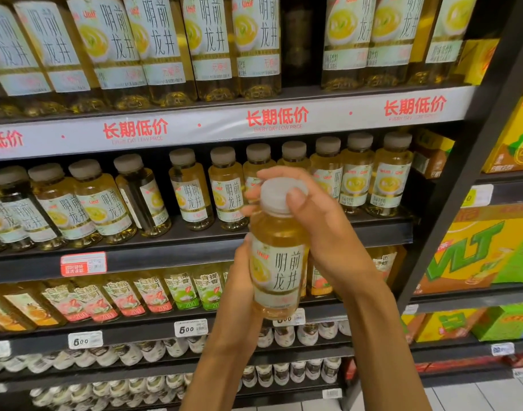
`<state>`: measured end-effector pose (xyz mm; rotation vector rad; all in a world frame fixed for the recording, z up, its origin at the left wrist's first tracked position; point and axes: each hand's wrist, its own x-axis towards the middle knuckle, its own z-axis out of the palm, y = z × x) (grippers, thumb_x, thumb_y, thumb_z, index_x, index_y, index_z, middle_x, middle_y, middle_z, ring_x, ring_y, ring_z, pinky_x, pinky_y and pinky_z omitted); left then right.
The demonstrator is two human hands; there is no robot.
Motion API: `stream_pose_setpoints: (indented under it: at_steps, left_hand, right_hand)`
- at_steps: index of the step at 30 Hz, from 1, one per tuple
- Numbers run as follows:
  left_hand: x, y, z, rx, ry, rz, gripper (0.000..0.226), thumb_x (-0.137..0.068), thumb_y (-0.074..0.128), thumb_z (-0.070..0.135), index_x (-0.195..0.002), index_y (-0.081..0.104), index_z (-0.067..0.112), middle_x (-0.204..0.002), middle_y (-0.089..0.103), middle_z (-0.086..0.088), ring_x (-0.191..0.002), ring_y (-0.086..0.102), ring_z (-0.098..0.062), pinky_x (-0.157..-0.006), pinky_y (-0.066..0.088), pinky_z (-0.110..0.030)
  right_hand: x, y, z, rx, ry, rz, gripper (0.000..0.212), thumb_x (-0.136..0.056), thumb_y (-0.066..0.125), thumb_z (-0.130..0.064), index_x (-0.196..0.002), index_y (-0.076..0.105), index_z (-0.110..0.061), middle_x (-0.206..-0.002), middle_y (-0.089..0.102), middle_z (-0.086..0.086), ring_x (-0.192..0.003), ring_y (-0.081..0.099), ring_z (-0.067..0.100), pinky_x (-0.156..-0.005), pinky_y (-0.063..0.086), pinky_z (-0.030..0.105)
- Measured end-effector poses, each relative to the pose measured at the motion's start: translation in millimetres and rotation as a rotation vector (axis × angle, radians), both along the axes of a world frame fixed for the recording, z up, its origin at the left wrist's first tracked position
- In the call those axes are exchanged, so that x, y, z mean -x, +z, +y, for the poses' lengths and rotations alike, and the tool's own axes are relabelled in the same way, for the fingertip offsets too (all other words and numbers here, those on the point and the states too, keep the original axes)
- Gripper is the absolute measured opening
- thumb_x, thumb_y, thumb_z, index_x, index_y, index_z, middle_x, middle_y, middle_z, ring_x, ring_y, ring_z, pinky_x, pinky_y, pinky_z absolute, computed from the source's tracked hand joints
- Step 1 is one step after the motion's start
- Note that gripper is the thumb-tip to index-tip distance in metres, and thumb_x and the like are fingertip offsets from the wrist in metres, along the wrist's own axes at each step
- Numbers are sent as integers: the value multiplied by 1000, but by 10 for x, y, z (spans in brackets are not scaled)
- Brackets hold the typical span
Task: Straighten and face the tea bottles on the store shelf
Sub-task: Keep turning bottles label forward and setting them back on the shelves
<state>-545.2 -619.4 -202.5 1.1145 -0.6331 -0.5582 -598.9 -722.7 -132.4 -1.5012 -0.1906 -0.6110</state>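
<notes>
Head view: tea bottle (278, 262) held upright in front of the shelf (195, 247), off it, label facing cam. Left hand (239, 280) w/ fingers wrapped round its lower body; right hand (319, 221) fingers clamped on the grey cap (279, 195). Row of same bottles (192, 188) behind on shelf, one at left turned sideways.

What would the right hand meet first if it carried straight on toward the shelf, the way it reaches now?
Probably the front row of small tea bottles on the middle shelf, directly behind the right hand and the held bottle. Depth is unclear from one view.
</notes>
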Motion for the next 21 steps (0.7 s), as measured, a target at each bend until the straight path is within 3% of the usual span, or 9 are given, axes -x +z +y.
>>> stream_pose_setpoints:
  at_steps: [3,6,11,13,15,18,21]
  left_hand:
    - [-25,25,-2,98,72,-25,37,-90,42,48,-115,66,33,-119,68,-3,-114,62,-22,-89,54,-33]
    - [-50,25,-16,127,118,-42,34,-92,41,45,-110,68,37,-117,69,0,-112,63,-20,-88,55,-32]
    - [-71,-5,-91,60,153,-50,47,-102,24,45,-107,69,33,-108,72,0,-104,67,-15,-85,56,-32]
    - [-52,-4,-112,20,205,-82,51,-93,31,59,-113,66,28,-111,71,1,-108,65,-14,-88,55,-29]
    - [-43,14,-135,-19,294,-184,55,-84,36,63,-115,61,26,-106,71,7,-102,66,-8,-79,53,-19]
    - [-24,36,-177,-37,319,-329,55,-82,41,58,-118,54,20,-103,69,13,-94,65,-1,-72,49,-10]
    - [-18,60,-210,18,326,-338,69,-76,51,72,-118,52,17,-103,69,15,-93,65,0,-73,49,-10]
  right_hand:
    - [14,-19,88,65,28,-5,63,-73,59,-68,-114,58,-20,-115,62,22,-105,62,34,-87,53,41]
    - [3,-6,109,76,57,-32,65,-73,57,-69,-112,58,-17,-114,60,26,-103,60,41,-87,50,51]
    - [-41,50,34,7,15,-29,65,-73,54,-60,-114,58,-9,-110,67,15,-97,66,25,-86,55,35]
    - [-64,83,3,-83,-33,-24,62,-71,54,-58,-112,59,-11,-103,70,6,-94,68,19,-82,55,30]
    - [-92,104,-11,-150,-108,-44,58,-72,55,-56,-111,60,-13,-99,71,0,-91,68,13,-78,54,24]
    - [-128,96,-24,-159,-216,-59,50,-76,56,-54,-110,60,-18,-105,69,4,-94,67,12,-79,54,23]
    - [-119,93,-82,-74,-228,-41,52,-78,56,-61,-109,59,-20,-110,67,8,-97,65,14,-83,52,26]
